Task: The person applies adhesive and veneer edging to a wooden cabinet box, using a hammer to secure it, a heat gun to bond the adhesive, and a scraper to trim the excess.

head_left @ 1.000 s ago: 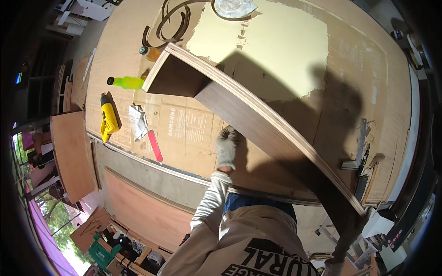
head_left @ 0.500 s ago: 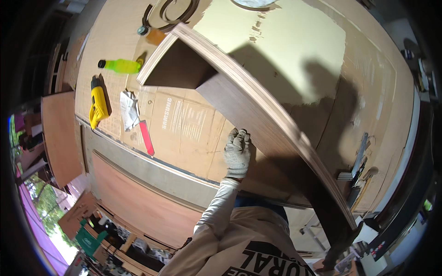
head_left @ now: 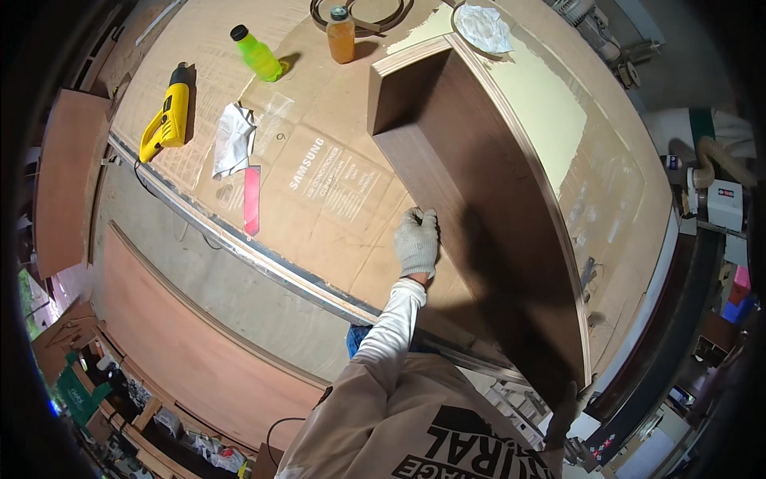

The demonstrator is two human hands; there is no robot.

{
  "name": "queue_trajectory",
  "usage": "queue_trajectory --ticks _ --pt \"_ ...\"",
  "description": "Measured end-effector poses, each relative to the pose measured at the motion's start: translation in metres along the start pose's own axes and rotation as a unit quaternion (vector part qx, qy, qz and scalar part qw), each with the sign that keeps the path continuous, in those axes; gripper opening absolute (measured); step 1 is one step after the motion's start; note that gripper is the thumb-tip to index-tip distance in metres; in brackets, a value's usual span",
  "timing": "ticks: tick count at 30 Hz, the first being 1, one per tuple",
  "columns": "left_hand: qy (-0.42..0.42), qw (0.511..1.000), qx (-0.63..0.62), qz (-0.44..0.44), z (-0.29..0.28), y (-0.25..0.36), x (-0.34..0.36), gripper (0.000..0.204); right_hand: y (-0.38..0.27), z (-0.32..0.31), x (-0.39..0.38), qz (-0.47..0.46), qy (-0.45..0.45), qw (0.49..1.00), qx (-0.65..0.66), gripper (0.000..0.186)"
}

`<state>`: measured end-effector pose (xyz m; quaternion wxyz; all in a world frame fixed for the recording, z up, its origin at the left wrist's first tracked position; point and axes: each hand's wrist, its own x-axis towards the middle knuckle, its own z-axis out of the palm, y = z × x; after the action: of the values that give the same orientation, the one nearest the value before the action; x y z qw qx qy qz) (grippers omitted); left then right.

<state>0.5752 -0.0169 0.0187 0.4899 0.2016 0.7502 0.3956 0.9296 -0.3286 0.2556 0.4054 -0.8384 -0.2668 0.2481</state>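
Note:
A long, dark brown wood-grain box [head_left: 495,207], open on the side facing up, slants across the cardboard-covered table [head_left: 319,231]. Pale layered edges run around its rim. My left hand [head_left: 416,243], in a light knitted glove, has its fingers closed over the box's near left edge, about midway along. At the box's near right end is my right hand [head_left: 563,411], dark in shadow and gripping the corner. Some of its fingers are hidden behind the wood. Shadows fall across the inside of the box.
Left of the box lie a yellow heat gun [head_left: 169,118], a crumpled white cloth [head_left: 234,140] and a pink strip [head_left: 252,199]. A green bottle [head_left: 257,54], an orange-brown bottle [head_left: 341,37], coiled brown edging [head_left: 375,22] and a white-lined dish [head_left: 483,30] are farther back.
The box has turned in both hands, and its inside now faces me more. My view has swung too, so the bottles and heat gun appear shifted. Both hands keep their grip.

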Motion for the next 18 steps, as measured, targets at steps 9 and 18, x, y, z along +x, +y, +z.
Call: queue_trajectory --ticks 9,18 --pt "-0.107 0.988 -0.107 -0.036 -0.014 -0.013 0.028 0.025 0.047 -0.025 0.014 -0.065 0.026 0.994 -0.084 0.074" --pt "-0.180 0.955 -0.184 -0.149 -0.029 -0.004 0.040 0.018 0.038 -0.015 0.009 -0.049 0.008 0.999 0.013 0.075"
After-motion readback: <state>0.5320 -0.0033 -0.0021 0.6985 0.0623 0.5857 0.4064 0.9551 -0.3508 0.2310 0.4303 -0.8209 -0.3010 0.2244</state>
